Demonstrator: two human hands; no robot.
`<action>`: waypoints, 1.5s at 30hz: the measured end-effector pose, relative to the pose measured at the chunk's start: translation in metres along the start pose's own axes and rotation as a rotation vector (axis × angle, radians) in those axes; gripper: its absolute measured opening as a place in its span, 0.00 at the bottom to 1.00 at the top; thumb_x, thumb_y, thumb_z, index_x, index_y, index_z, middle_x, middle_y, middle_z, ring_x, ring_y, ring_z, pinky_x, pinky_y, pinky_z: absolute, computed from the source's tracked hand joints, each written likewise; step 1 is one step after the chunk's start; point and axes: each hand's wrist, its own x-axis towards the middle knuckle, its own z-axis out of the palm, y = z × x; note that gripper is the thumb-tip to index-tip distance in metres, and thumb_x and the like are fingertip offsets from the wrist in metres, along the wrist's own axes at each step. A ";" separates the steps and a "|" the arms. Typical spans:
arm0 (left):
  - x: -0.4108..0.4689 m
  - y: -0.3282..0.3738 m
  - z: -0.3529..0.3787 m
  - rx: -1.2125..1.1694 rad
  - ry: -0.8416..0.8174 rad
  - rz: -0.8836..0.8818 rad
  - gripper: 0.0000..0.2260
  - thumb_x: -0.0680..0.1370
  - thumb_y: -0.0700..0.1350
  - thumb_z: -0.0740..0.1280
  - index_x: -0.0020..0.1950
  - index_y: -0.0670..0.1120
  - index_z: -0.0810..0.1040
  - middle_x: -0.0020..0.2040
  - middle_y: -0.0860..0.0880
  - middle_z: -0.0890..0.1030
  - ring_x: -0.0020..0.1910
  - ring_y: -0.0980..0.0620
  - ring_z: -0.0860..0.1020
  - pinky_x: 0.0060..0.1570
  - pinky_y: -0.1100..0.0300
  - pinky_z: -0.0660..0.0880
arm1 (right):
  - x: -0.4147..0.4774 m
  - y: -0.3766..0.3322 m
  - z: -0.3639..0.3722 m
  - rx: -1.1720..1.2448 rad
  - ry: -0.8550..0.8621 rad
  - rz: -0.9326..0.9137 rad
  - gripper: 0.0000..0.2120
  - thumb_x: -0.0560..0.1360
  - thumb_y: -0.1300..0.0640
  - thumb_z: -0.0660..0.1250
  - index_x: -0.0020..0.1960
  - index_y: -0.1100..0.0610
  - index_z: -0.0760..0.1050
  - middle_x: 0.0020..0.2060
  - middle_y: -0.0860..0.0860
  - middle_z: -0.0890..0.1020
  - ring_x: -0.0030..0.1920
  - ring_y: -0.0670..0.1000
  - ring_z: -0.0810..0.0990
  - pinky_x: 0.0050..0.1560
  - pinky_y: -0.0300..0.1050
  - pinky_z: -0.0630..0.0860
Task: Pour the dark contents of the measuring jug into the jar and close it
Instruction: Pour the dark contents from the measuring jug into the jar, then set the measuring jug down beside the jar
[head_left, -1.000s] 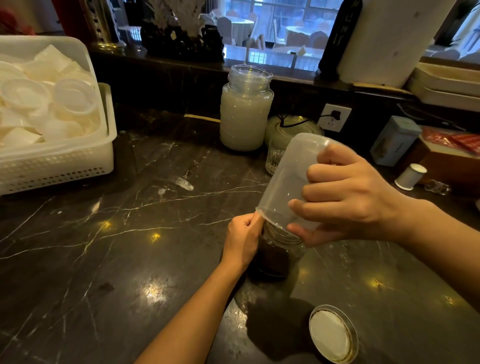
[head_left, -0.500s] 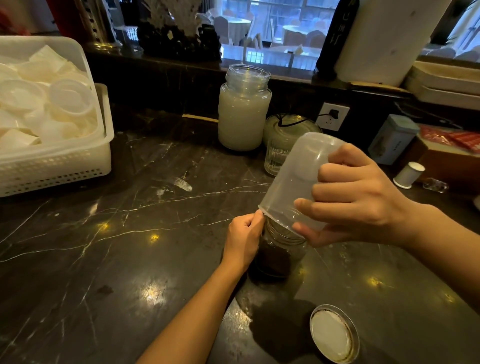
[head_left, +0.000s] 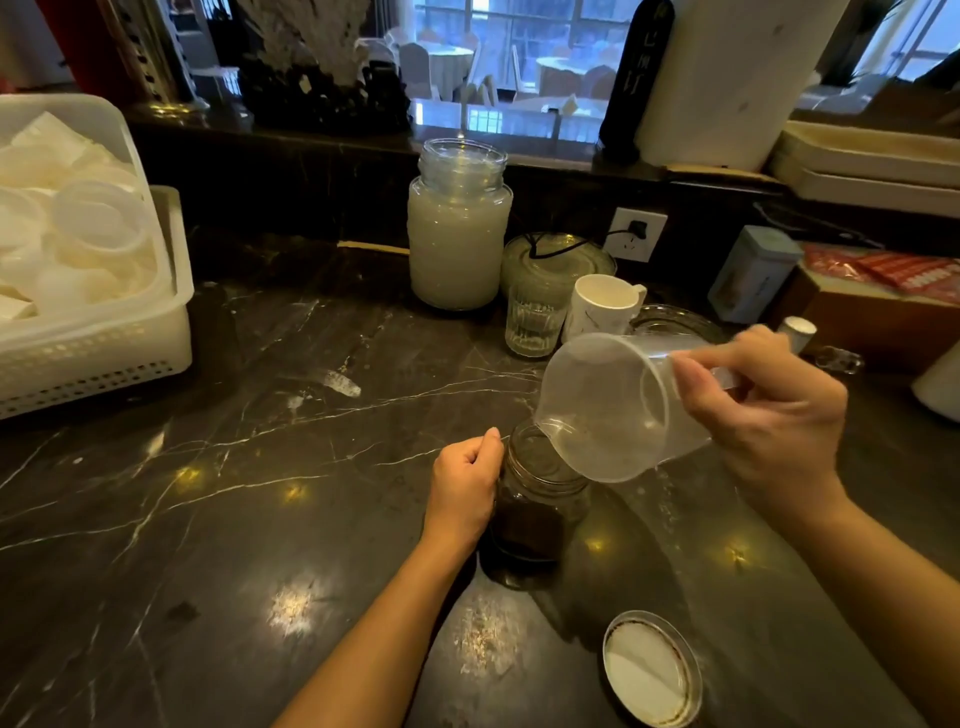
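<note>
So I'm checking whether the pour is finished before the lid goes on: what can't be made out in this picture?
- Head view: the jar's left side, hidden by the left hand.
- The jar mouth's right edge, hidden by the measuring jug.
- The jug's handle and base, covered by the right hand.
- Any dark residue in the jug: too faint to tell.
- The lid's lower rim, cut by the bottom edge.

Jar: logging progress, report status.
Left hand steadies jar, right hand tips measuring jug, apparently empty. Lid off, on counter. Nothing obstructing.
</note>
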 end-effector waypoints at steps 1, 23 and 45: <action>0.000 0.000 0.000 0.004 0.005 0.003 0.21 0.78 0.48 0.58 0.25 0.45 0.65 0.25 0.46 0.65 0.27 0.49 0.63 0.32 0.54 0.60 | -0.007 0.001 0.000 0.070 0.044 0.112 0.15 0.74 0.43 0.62 0.42 0.54 0.78 0.33 0.48 0.77 0.34 0.50 0.73 0.34 0.44 0.69; 0.003 -0.005 -0.001 -0.013 -0.019 -0.053 0.28 0.72 0.56 0.58 0.33 0.29 0.69 0.32 0.41 0.73 0.33 0.46 0.70 0.37 0.50 0.66 | -0.119 0.057 0.011 0.483 0.669 0.956 0.15 0.75 0.50 0.63 0.33 0.57 0.74 0.23 0.43 0.73 0.29 0.41 0.71 0.36 0.40 0.70; 0.002 -0.004 -0.002 0.001 -0.025 -0.033 0.27 0.74 0.54 0.57 0.34 0.28 0.68 0.33 0.41 0.73 0.33 0.45 0.68 0.37 0.51 0.65 | -0.153 0.013 -0.016 -0.020 0.276 0.762 0.09 0.74 0.64 0.65 0.49 0.52 0.71 0.41 0.46 0.75 0.41 0.45 0.75 0.39 0.32 0.71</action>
